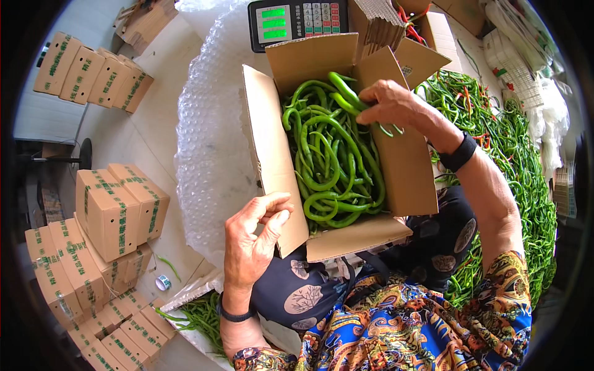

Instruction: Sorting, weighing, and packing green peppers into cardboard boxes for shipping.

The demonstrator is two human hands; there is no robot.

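Observation:
An open cardboard box (413,185) with its flaps spread stands before me, filled with long, curled green chili peppers (325,162). Over the box's far right part, my right hand (387,103) grips a few thick green peppers (344,88) between thumb and fingers. Thin pepper tips stick out below that hand. My left hand (255,236) is at the box's left flap (278,171), fingers loosely curled and thumb apart, with nothing visible between them. Behind the box is a digital scale (297,21) with a lit green display and a keypad.
Bubble wrap (204,153) covers the surface left of the box. Taped cartons (109,213) are stacked on the floor at left, near a tape roll (163,282). A large pepper heap (510,185) spreads at right. Folded cardboard (383,23) stands behind. More peppers (204,320) lie low at left.

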